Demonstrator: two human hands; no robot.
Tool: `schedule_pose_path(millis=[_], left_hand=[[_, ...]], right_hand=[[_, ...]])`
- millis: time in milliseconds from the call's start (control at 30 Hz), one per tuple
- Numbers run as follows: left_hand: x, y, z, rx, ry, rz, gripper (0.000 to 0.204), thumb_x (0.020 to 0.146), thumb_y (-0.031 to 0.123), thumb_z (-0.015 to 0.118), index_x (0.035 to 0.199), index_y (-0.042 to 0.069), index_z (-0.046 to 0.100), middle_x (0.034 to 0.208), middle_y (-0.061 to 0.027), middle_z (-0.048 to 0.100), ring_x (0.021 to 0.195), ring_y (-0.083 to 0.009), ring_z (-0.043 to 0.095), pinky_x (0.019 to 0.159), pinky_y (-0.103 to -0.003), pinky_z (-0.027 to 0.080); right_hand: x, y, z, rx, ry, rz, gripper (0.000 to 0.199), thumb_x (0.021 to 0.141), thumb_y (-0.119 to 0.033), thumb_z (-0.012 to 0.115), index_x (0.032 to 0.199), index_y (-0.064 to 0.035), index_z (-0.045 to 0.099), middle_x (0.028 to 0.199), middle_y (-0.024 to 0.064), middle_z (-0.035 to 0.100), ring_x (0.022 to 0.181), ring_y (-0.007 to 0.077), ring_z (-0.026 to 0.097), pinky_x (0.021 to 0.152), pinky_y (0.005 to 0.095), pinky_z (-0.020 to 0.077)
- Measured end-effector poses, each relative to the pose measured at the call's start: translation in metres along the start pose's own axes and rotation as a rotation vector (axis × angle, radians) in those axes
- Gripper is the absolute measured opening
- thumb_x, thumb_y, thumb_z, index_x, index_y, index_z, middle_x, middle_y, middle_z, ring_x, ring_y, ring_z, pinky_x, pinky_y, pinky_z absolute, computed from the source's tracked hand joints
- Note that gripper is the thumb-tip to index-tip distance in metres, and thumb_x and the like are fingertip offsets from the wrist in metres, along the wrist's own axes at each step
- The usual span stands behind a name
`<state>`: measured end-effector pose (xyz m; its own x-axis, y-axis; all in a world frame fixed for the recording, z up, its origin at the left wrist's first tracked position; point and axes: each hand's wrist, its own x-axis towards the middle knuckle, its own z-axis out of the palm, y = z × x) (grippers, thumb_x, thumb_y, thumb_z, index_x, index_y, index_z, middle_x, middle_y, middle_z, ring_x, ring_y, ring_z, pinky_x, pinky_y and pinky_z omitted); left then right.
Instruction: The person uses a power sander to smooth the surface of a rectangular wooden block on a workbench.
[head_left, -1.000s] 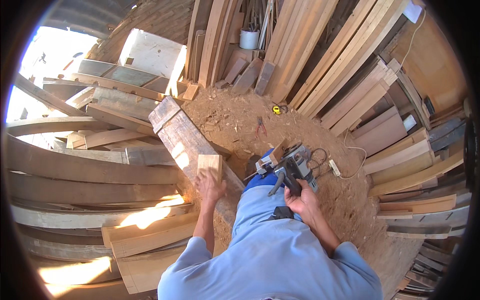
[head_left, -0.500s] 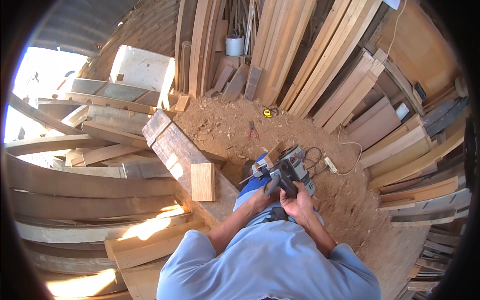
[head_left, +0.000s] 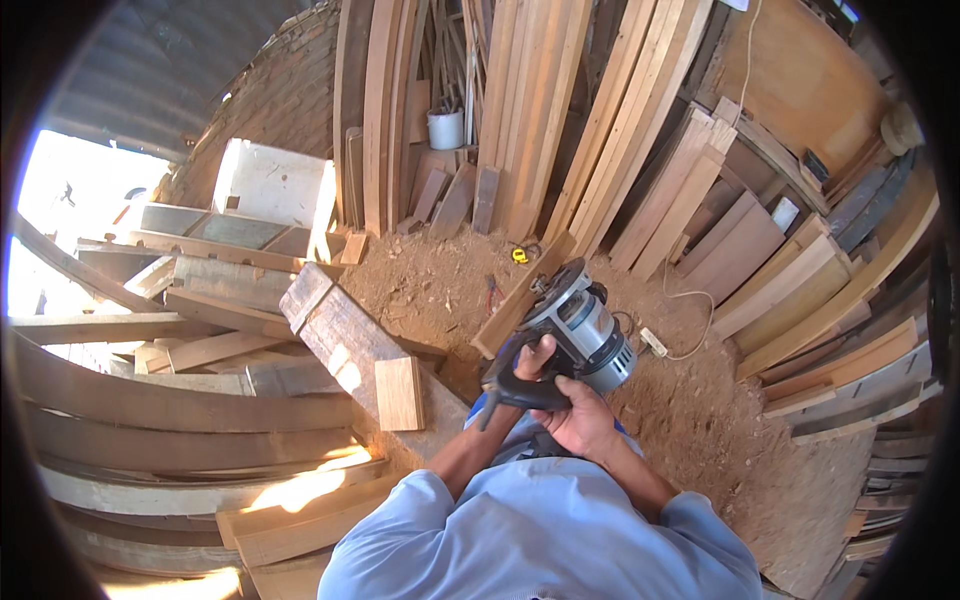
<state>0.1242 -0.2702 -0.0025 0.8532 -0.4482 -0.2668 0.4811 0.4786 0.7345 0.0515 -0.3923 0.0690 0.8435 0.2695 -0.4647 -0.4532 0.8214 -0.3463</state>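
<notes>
Tilted up in front of my body is a router [head_left: 592, 335] with a silver motor housing and a black handle. A narrow wooden strip [head_left: 508, 315] lies along its base side. My left hand [head_left: 534, 362] is closed round the black handle, partly hidden behind it. My right hand [head_left: 585, 420] grips the same handle from the right, thumb on top. Left of the router, a pale rectangular wood block [head_left: 400, 394] rests on a worn plank bench [head_left: 335, 325].
On the sawdust-covered ground lie a yellow tape measure [head_left: 519, 256], red-handled pliers [head_left: 493, 296] and a white power strip [head_left: 652, 343] with its cord. Boards lean at the back beside a white bucket [head_left: 445, 130]. Stacked curved timbers [head_left: 180, 390] fill the left side.
Both hands have raised the router and tipped it up, so its motor housing and the wooden strip show more fully. The view has shifted slightly; the wood block stays on the bench.
</notes>
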Motion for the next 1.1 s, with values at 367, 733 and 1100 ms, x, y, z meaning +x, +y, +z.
schedule_pose_path(millis=[367,733,1100], left_hand=[[-0.054,0.094,0.013,-0.014,-0.129,0.131,0.058,0.092,0.051,0.063,0.124,0.002,0.059,0.099,-0.0057,0.067,0.084,-0.018,0.062,0.076,-0.032,0.05],[-0.066,0.092,0.011,0.175,-0.302,0.002,0.061,0.091,0.049,0.064,0.127,0.001,0.056,0.105,-0.0081,0.065,0.091,-0.02,0.061,0.081,-0.033,0.049],[-0.061,0.095,0.011,0.188,-0.334,-0.032,0.064,0.089,0.047,0.066,0.13,-0.001,0.054,0.112,-0.0106,0.063,0.098,-0.022,0.06,0.087,-0.035,0.048]], right_hand=[[-0.114,-0.137,0.004,-1.027,-0.106,-0.186,0.043,0.09,-0.019,0.067,0.127,-0.0001,0.054,0.107,0.0094,0.067,0.089,0.0123,0.062,0.076,0.0245,0.0516],[-0.073,-0.149,0.022,-1.734,-0.386,-0.083,0.046,0.077,-0.027,0.072,0.107,0.0052,0.06,0.092,0.0192,0.064,0.084,0.0248,0.062,0.076,0.0369,0.0495],[-0.072,-0.153,0.017,-1.939,-0.38,0.079,0.054,0.071,-0.035,0.068,0.108,0.0036,0.057,0.085,0.0235,0.063,0.078,0.0372,0.062,0.071,0.0455,0.049]])
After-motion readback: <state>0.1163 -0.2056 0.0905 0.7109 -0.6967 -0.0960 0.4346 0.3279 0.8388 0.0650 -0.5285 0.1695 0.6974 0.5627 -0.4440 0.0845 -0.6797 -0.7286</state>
